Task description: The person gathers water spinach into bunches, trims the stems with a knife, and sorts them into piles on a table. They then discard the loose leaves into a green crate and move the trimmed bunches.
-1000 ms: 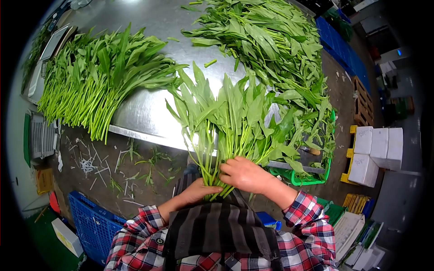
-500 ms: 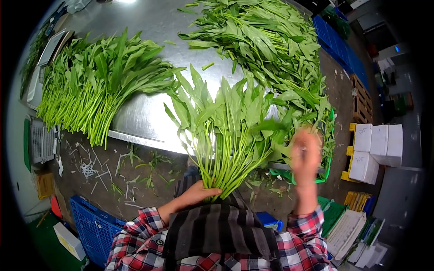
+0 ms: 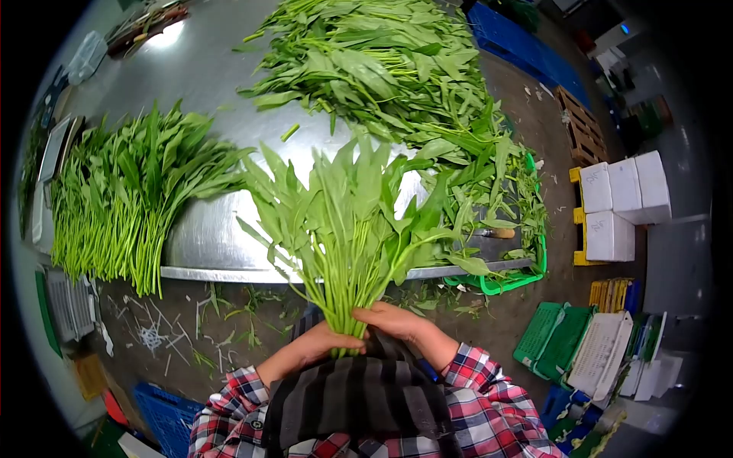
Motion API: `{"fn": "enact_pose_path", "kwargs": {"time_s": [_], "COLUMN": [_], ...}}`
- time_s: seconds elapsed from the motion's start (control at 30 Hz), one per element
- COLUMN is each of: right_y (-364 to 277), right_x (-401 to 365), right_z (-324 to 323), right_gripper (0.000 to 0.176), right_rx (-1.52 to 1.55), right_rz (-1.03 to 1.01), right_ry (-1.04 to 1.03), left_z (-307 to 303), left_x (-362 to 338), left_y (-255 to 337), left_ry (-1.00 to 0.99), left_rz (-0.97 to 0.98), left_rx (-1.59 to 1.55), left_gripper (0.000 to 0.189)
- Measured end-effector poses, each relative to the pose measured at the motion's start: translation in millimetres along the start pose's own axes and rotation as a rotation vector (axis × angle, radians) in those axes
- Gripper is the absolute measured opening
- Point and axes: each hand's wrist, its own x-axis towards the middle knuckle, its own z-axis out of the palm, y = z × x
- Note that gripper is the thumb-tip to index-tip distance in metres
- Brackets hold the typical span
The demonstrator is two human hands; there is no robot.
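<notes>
A bunch of water spinach point(image 3: 347, 221) stands upright in front of my body, leaves fanned out over the table edge. My left hand point(image 3: 324, 341) is closed around the lower stems. Against the right side of the same stems, just above, my right hand point(image 3: 393, 320) is closed with its fingers round them. To the left, a row of neatly lined-up water spinach point(image 3: 114, 198) lies with its stems toward me. A large loose heap of water spinach point(image 3: 397, 69) covers the far and right part of the metal table point(image 3: 206, 244).
A knife with a wooden handle point(image 3: 500, 233) lies at the table's right edge. Below that edge is a green crate point(image 3: 496, 286) with leaves. White boxes point(image 3: 611, 206) and a wooden pallet point(image 3: 578, 126) stand at right. Scraps and white strips point(image 3: 153, 336) litter the floor.
My right hand has come from the right, beside the heap, onto the stems of the bunch. My left hand keeps its hold. The camera view has shifted, and the knife handle now shows.
</notes>
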Motion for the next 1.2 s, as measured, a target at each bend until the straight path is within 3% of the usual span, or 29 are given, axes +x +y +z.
{"fn": "enact_pose_path", "kwargs": {"time_s": [0.1, 0.13, 0.2, 0.3, 0.33, 0.4, 0.5, 0.53, 0.57, 0.6, 0.67, 0.73, 0.8, 0.87, 0.93, 1.0, 1.1, 1.2], "right_y": [3, -9, -25, -33, -45, -68, -82, -91, -90, -82, -86, -90, -92, -78, -62, -50, -47, -58], "right_x": [6, 11, 22, 29, 20, -1, -6, -12, -9, -1, -5, -18, -40, -56, -61, -55, -35, -13], "right_z": [9, 15, 30, 39, 46, 58, 71, 80, 77, 71, 59, 35, 9, 5, 10, 16, 21, 28], "right_gripper": [0.063, 0.068, 0.071, 0.040, 0.034, 0.022, 0.021, 0.020, 0.019, 0.018, 0.019, 0.020, 0.021, 0.022, 0.024, 0.021, 0.027, 0.026], "right_rx": [0.628, 0.741, 0.835, 0.752, 0.681, 0.547, 0.314, 0.149, 0.034, -0.572, -0.917, -0.801, -0.690, -0.720, -0.686, -0.618, -0.835, -0.980], "right_rz": [-0.431, -0.469, -0.514, -0.562, -0.586, -0.669, -0.784, -0.897, -0.855, -0.996, -1.033, -0.740, -0.397, -0.258, -0.265, -0.436, -0.652, -0.559], "right_ry": [-0.144, -0.277, -0.348, -0.144, -0.029, 0.197, 0.540, 0.674, 0.677, 0.939, 0.924, 0.754, 0.689, 0.815, 0.915, 0.943, 0.985, 0.917], "left_z": [6, 4, 3, 17, 18, 24, 25, 37, 47, 26, -17, 27, 36, 13, 6, 6, 4, 2], "left_x": [-6, -6, -6, -16, -20, -30, -30, -21, -15, 4, 42, 34, 19, 18, 11, 7, 6, 6], "left_y": [3, -2, 0, 23, 30, 26, 28, 31, 32, 19, -7, 13, 28, 12, 8, 7, 5, 2], "left_ry": [0.013, 0.000, -0.014, 0.152, 0.241, 0.463, 0.491, 0.501, 0.518, 0.490, 0.425, 0.197, -0.018, 0.021, 0.052, 0.033, -0.066, -0.041], "left_rz": [-0.024, -0.042, -0.065, -0.123, -0.179, 0.252, 0.510, 0.517, 0.524, 0.575, 0.670, 0.471, 0.151, 0.071, 0.052, 0.060, 0.060, 0.049], "left_rx": [0.035, 0.063, 0.106, 0.203, 0.387, 0.768, 0.988, 0.964, 0.939, 0.863, 0.714, 0.104, -0.515, -0.572, -0.590, -0.596, -0.669, -0.651], "left_gripper": [0.031, 0.030, 0.024, 0.025, 0.048, 0.067, 0.093, 0.092, 0.091, 0.068, 0.028, 0.023, 0.028, 0.037, 0.041, 0.041, 0.039, 0.040]}}
